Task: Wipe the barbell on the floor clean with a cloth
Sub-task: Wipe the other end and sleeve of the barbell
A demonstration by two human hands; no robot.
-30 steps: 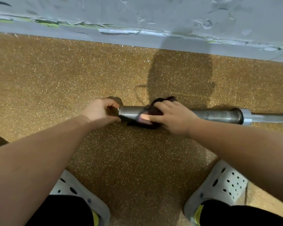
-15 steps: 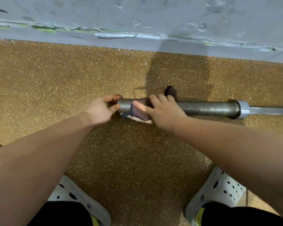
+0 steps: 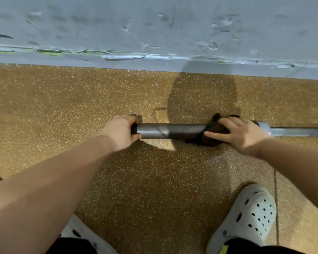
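View from above: a steel barbell (image 3: 173, 131) lies across a speckled tan floor (image 3: 145, 180), parallel to a chipped grey wall (image 3: 154, 30). Left hand (image 3: 120, 132) is curled round the end of the thick sleeve. Right hand (image 3: 240, 133) presses a dark cloth (image 3: 216, 131) wrapped over the sleeve, near the collar, fingers and thumb pinching it. Two white perforated clogs (image 3: 250, 217) at btm.

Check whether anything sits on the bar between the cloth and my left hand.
Nothing visible does. The right hand holds the cloth wrapped on the bar, and the metal from there to the left hand is bare. Only the left hand itself covers the bar's end.
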